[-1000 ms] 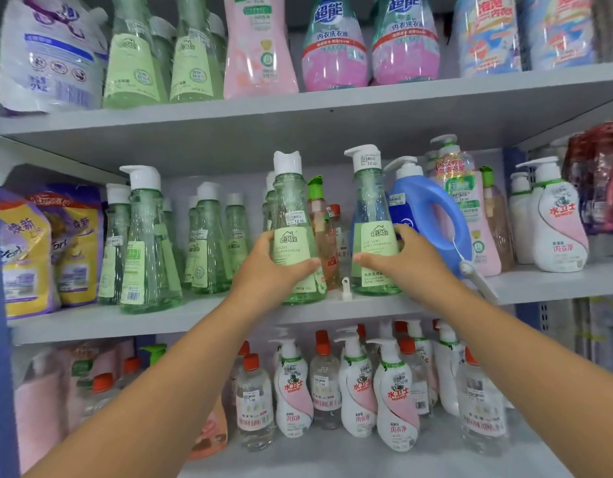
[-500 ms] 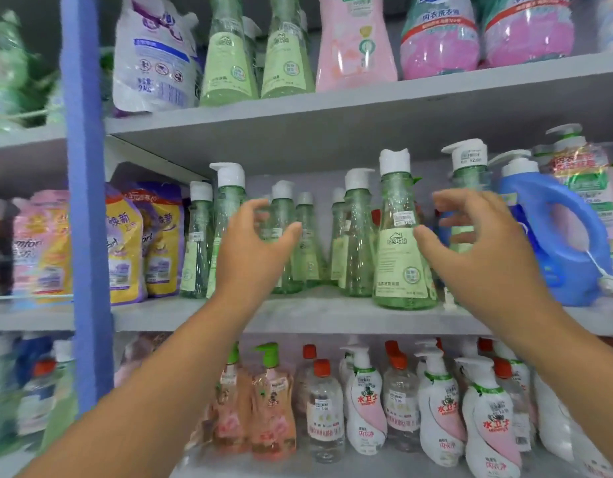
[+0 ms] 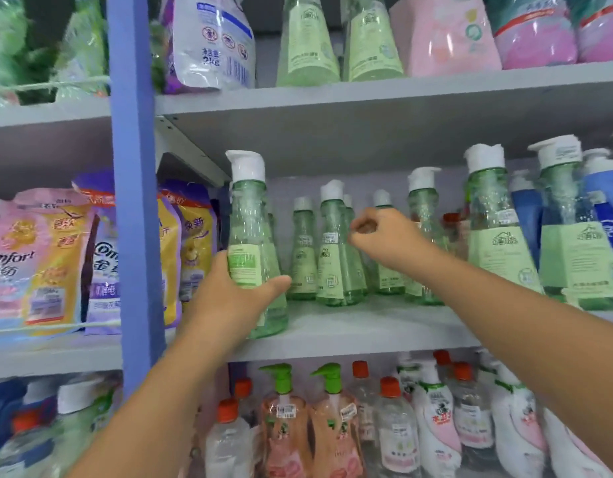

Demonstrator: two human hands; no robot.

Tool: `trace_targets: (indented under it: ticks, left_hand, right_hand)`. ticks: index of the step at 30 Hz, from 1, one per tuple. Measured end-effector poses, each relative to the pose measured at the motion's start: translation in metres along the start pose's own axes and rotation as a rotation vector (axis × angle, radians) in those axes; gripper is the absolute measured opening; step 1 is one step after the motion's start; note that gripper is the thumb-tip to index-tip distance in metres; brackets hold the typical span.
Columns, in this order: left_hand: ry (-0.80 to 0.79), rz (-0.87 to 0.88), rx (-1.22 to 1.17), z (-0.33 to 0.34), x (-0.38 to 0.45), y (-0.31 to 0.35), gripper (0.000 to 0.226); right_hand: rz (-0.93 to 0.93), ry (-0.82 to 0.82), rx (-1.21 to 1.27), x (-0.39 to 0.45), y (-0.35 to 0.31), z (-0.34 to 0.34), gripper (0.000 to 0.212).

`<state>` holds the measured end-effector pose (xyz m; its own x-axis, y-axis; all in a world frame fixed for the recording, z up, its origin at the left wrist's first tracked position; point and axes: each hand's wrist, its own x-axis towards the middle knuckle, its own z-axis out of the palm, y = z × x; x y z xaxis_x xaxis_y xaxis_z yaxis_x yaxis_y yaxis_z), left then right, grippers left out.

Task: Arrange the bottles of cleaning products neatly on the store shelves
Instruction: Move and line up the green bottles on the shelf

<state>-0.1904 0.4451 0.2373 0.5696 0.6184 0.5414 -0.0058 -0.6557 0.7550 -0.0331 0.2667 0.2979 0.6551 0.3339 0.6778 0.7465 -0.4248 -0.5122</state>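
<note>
1. Big change from half a second back: the left hand, which was hovering with spread fingers in front of the green bottles, now grips the front green bottle low on its body, and the right hand has left the tall bottle on the right and crossed to the back cluster.
2. Biggest thing in view: the grey middle shelf, with the blue upright post cutting down its left end.
3. Left of the post, Comfort refill pouches stand in a row, pink and yellow, purple beside them.
4. On the right, two tall green pump bottles stand side by side at the shelf's front edge, a blue jug just behind them.
5. The gripped bottle stands upright at the shelf's front left corner, just beside the post, base on the shelf, thumb across its front, fingers wrapped behind the label.
6. Behind it, the back cluster of green bottles stands near the rear wall, white caps up.
7. The right hand sits in front of that cluster with fingers curled; whether it pinches a bottle neck I can't tell.
8. Below, peach pump bottles with green pumps and red-capped clear bottles fill the lower shelf.
</note>
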Motion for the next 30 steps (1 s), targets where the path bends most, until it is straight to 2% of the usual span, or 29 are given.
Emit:
trace_targets:
  ticks: [1, 4, 6, 12, 19, 23, 26, 28, 30]
  left_hand:
    - [0.021, 0.0, 0.02, -0.004, 0.003, -0.007, 0.083]
    - [0.071, 0.008, 0.052, -0.011, 0.009, -0.019, 0.103]
    - [0.093, 0.025, 0.033, -0.011, 0.011, -0.021, 0.105]
    - [0.169, 0.035, 0.028, -0.007, 0.012, -0.031, 0.085]
    - [0.129, -0.023, 0.062, -0.012, 0.019, -0.032, 0.081]
    - [0.143, -0.036, 0.071, -0.01, 0.017, -0.029, 0.065]
    - [0.161, -0.034, 0.089, -0.009, 0.016, -0.029, 0.063]
    - [0.192, -0.035, 0.099, -0.008, 0.015, -0.031, 0.073]
    - [0.232, -0.027, 0.103, -0.005, 0.012, -0.032, 0.082]
  right_hand:
    - [0.052, -0.03, -0.012, 0.007, -0.003, 0.004, 0.029]
    - [0.23, -0.233, -0.188, 0.023, -0.006, 0.019, 0.085]
    - [0.274, -0.299, -0.234, 0.026, -0.004, 0.031, 0.1]
    - [0.244, -0.25, -0.153, 0.044, 0.009, 0.059, 0.102]
    - [0.145, -0.517, 0.042, 0.066, 0.018, 0.064, 0.096]
    - [0.097, -0.577, 0.186, 0.072, 0.024, 0.077, 0.068]
    - [0.063, -0.623, 0.189, 0.067, 0.019, 0.086, 0.065]
    - [0.029, -0.559, 0.035, 0.057, 0.007, 0.086, 0.074]
    - [-0.061, -0.322, -0.043, 0.044, -0.015, 0.08, 0.083]
